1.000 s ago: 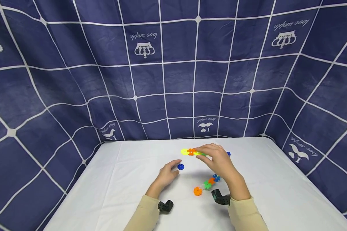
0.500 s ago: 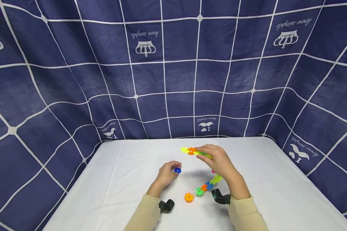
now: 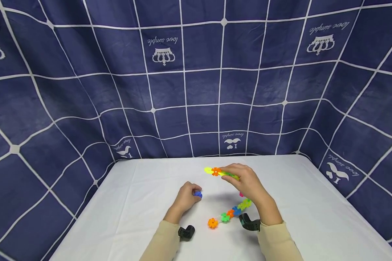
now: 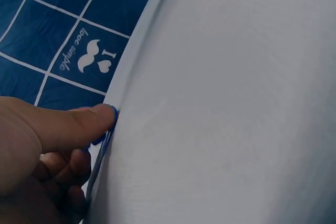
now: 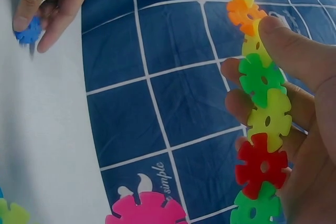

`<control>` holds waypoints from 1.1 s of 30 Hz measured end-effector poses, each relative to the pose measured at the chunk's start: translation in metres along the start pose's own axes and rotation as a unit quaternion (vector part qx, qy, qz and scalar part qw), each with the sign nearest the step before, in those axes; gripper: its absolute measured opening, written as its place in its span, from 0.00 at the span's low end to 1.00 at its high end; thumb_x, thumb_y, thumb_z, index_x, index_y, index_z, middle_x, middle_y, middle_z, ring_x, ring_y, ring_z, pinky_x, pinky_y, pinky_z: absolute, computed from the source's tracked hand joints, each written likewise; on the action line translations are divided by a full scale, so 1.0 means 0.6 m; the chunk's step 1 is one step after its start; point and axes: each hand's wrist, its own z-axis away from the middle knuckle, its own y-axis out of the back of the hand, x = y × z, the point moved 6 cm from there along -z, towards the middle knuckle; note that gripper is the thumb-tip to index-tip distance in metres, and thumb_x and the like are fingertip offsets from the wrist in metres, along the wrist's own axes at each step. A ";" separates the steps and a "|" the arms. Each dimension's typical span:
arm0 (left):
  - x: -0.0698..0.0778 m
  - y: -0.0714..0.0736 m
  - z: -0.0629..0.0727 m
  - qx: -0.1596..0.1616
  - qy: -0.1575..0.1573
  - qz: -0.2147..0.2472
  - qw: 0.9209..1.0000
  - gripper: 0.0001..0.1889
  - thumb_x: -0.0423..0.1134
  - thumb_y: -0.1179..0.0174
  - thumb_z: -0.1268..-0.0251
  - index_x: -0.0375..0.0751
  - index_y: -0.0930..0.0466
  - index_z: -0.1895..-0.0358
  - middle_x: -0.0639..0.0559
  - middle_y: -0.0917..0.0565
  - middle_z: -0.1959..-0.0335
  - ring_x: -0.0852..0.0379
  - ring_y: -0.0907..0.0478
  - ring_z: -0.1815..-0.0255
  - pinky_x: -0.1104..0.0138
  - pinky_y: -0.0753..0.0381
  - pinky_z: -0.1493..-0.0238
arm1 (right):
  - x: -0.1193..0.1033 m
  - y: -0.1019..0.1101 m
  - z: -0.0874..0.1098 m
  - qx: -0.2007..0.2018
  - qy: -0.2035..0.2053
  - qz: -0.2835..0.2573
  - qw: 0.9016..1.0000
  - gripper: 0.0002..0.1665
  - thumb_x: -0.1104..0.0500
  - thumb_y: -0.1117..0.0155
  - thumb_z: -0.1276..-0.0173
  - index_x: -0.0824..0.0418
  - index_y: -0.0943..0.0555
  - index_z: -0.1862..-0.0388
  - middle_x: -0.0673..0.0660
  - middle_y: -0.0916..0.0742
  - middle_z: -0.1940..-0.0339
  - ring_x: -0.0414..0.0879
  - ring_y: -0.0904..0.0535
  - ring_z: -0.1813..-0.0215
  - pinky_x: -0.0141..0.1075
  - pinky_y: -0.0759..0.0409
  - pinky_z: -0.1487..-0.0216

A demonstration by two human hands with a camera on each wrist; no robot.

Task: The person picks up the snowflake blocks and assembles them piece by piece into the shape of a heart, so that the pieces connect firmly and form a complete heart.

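My left hand [image 3: 184,199] pinches a blue flower-shaped plastic disc [image 3: 198,194] between thumb and fingers, low over the white table. In the left wrist view, the thumb covers most of this disc. Higher up and to the right, my right hand [image 3: 247,183] grips a chain of interlocked flower discs [image 5: 263,80] in yellow, orange, green and red. The thumb lies on a yellow disc near the upper end, with fingers behind. A lower run of discs [image 3: 225,217], ending in an orange disc [image 3: 212,223], slants below the right hand. A pink disc [image 5: 148,211] shows large in the right wrist view.
The white cloth-covered table [image 3: 143,203] spreads around both hands. A dark blue curtain [image 3: 202,87] with white grid lines stands behind it and at both sides. Black wrist cameras are worn on both wrists.
My left hand has closed its fingers on the blue disc and drawn it slightly left and nearer. The lower run of discs has swung left and nearer. The right hand has stayed almost still.
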 end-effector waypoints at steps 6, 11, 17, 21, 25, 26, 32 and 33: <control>0.004 0.012 -0.001 0.004 0.007 0.066 0.998 0.06 0.28 0.29 0.44 0.39 0.13 0.63 0.53 0.21 0.72 0.61 0.28 0.71 0.74 0.27 0.70 | 0.000 -0.001 0.000 0.000 0.007 -0.005 1.000 0.17 0.54 0.27 0.36 0.49 0.13 0.47 0.44 0.10 0.54 0.42 0.15 0.50 0.45 0.18 0.44; 0.024 0.030 -0.005 0.010 0.007 0.134 0.991 0.03 0.32 0.32 0.39 0.36 0.15 0.66 0.48 0.16 0.73 0.61 0.23 0.76 0.72 0.20 0.74 | 0.000 0.000 0.000 0.003 0.006 -0.010 1.000 0.18 0.55 0.28 0.36 0.48 0.13 0.46 0.44 0.11 0.54 0.42 0.16 0.50 0.43 0.16 0.47; 0.062 0.054 -0.002 -0.005 -0.002 0.249 0.969 0.07 0.35 0.38 0.31 0.32 0.20 0.63 0.39 0.11 0.66 0.55 0.14 0.76 0.64 0.13 0.71 | 0.001 -0.001 0.001 -0.003 0.001 -0.015 1.000 0.17 0.54 0.29 0.34 0.48 0.14 0.46 0.44 0.12 0.55 0.41 0.17 0.52 0.40 0.16 0.51; 0.084 0.069 0.001 -0.008 -0.017 0.289 0.957 0.08 0.35 0.38 0.30 0.32 0.20 0.57 0.39 0.10 0.66 0.56 0.15 0.77 0.67 0.13 0.70 | 0.001 -0.001 0.001 -0.005 0.001 -0.013 1.000 0.17 0.54 0.29 0.34 0.49 0.14 0.46 0.45 0.12 0.55 0.41 0.18 0.52 0.40 0.16 0.52; 0.100 0.082 0.004 -0.001 -0.046 0.301 0.953 0.12 0.33 0.38 0.31 0.34 0.22 0.48 0.37 0.11 0.68 0.59 0.18 0.79 0.70 0.15 0.71 | 0.001 -0.001 0.001 -0.009 -0.002 -0.011 1.000 0.17 0.54 0.29 0.34 0.48 0.14 0.46 0.44 0.13 0.55 0.41 0.18 0.51 0.41 0.16 0.51; 0.103 0.086 0.005 0.003 -0.052 0.301 0.952 0.13 0.33 0.38 0.31 0.35 0.23 0.46 0.36 0.11 0.68 0.59 0.19 0.80 0.70 0.15 0.71 | 0.001 -0.001 0.001 -0.011 -0.003 -0.011 1.000 0.17 0.54 0.29 0.34 0.48 0.14 0.46 0.44 0.13 0.55 0.41 0.18 0.51 0.41 0.16 0.51; 0.117 0.102 0.012 0.037 -0.090 0.286 0.953 0.13 0.31 0.39 0.31 0.38 0.23 0.45 0.37 0.12 0.69 0.52 0.20 0.81 0.71 0.16 0.73 | 0.001 -0.002 0.003 -0.022 -0.005 -0.013 1.000 0.17 0.55 0.29 0.34 0.48 0.14 0.46 0.43 0.13 0.55 0.41 0.17 0.50 0.43 0.16 0.48; 0.119 0.104 0.013 0.041 -0.094 0.282 0.954 0.13 0.31 0.39 0.31 0.39 0.22 0.46 0.37 0.12 0.69 0.50 0.20 0.80 0.71 0.16 0.73 | 0.001 -0.003 0.003 -0.024 -0.004 -0.013 1.000 0.17 0.54 0.29 0.34 0.47 0.14 0.46 0.43 0.13 0.54 0.41 0.17 0.50 0.43 0.16 0.48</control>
